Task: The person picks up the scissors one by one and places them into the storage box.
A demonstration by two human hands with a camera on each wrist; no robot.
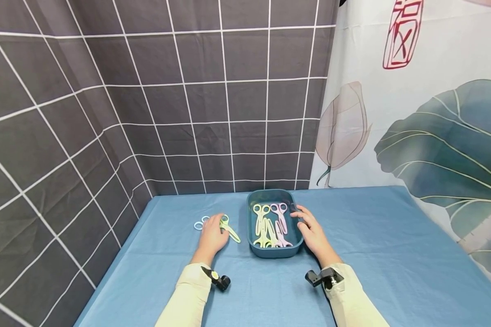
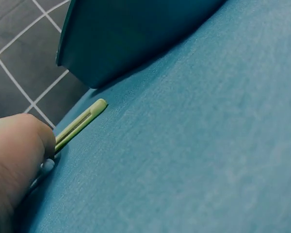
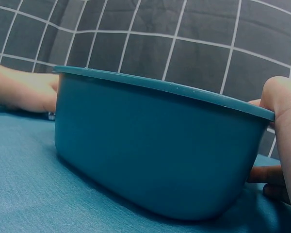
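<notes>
My left hand [image 1: 211, 236] reaches down over the table left of the bin, its fingers and thumb at a pair of green scissors [image 1: 233, 234]. One green blade [image 2: 82, 124] sticks out past the thumb in the left wrist view. Light blue scissors [image 1: 198, 225] lie partly hidden under the same hand, loops showing on its left. My right hand [image 1: 314, 234] grips the right rim of a dark teal plastic bin [image 1: 275, 253], some fingers over the edge and others against the outer wall. Inside the bin lie several scissors, yellow-green ones [image 1: 258, 220] and pink-purple ones [image 1: 282, 218].
A blue cloth covers the table [image 1: 393, 254]. Behind it hangs a dark grey curtain [image 1: 245, 104] with a white grid, and a white curtain [image 1: 352, 54] with leaf prints is at the right. Each wrist wears a small black camera.
</notes>
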